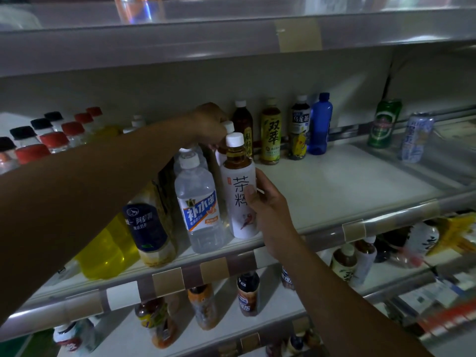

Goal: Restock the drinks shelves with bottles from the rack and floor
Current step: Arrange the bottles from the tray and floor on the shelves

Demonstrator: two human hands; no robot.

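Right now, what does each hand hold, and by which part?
The right hand holds the white tea bottle by its body; the left hand grips the bottle behind by its top.

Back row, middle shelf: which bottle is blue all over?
The translucent blue plastic bottle at the row's right end, cap included; its three neighbours are labelled tea bottles.
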